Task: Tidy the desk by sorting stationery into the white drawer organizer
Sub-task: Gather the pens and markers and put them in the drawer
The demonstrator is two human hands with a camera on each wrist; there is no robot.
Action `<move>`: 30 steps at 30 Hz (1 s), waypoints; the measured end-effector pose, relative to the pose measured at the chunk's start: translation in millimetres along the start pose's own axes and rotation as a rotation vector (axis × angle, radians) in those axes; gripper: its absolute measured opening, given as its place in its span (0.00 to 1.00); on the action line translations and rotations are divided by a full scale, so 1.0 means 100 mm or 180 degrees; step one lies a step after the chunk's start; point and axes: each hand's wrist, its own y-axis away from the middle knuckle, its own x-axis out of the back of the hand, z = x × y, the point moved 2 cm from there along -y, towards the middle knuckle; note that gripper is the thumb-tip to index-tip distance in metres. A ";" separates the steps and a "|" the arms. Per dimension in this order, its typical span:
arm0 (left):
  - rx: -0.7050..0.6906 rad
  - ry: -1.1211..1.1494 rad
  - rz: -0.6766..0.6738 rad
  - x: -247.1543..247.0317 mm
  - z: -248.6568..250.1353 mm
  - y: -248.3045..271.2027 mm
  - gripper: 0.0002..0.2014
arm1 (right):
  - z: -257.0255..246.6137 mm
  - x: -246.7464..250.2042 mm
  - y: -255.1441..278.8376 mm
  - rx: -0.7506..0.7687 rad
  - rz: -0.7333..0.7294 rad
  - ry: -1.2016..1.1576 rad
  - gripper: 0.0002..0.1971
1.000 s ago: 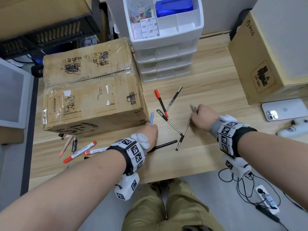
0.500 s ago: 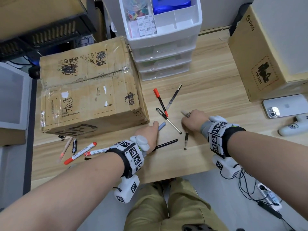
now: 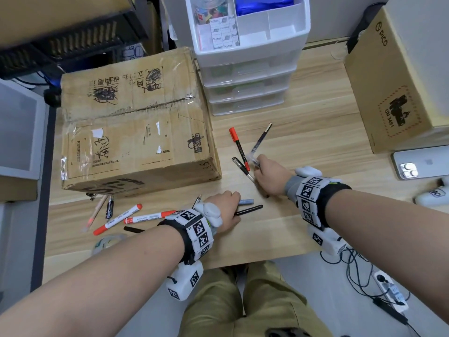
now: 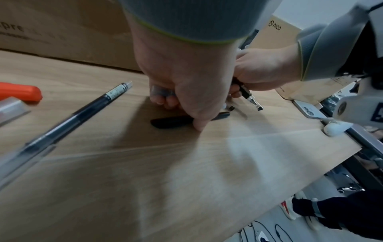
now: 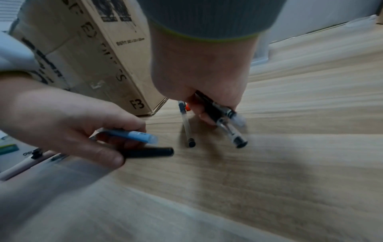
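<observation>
my left hand (image 3: 224,210) curled round a blue pen (image 5: 132,135), thumb on a black pen (image 3: 250,210); right hand (image 3: 269,177) gripping clear pens (image 5: 228,124) on the desk (image 3: 315,132).

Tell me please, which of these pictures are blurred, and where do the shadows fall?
Head view: mostly sharp, edges bent by the wide lens. Left wrist view: foreground desk smeared, shadow under the left hand. Right wrist view: motion blur low down, soft dark shadow beneath the right hand.
</observation>
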 end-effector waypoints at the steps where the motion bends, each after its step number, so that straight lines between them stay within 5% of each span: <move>1: 0.0007 -0.0019 0.0003 0.00 0.01 -0.02 0.16 | -0.02 -0.02 0.00 0.0025 0.0011 0.0078 0.05; 8: -0.0126 -0.0034 -0.0049 0.08 0.02 -0.01 0.13 | -0.06 -0.04 -0.05 0.0157 0.0175 0.0938 0.15; 13: -0.0101 -0.0080 -0.0200 0.16 -0.04 0.05 0.13 | -0.13 0.01 -0.08 0.0144 0.0006 0.1086 0.09; 22: 0.0056 0.0061 -0.0188 0.36 -0.06 0.06 0.11 | -0.20 0.33 -0.10 0.0217 0.0160 0.0660 0.09; 30: 0.0276 0.0661 0.0303 0.52 0.06 -0.05 0.09 | -0.15 0.45 -0.32 -0.0107 0.0445 0.0027 0.10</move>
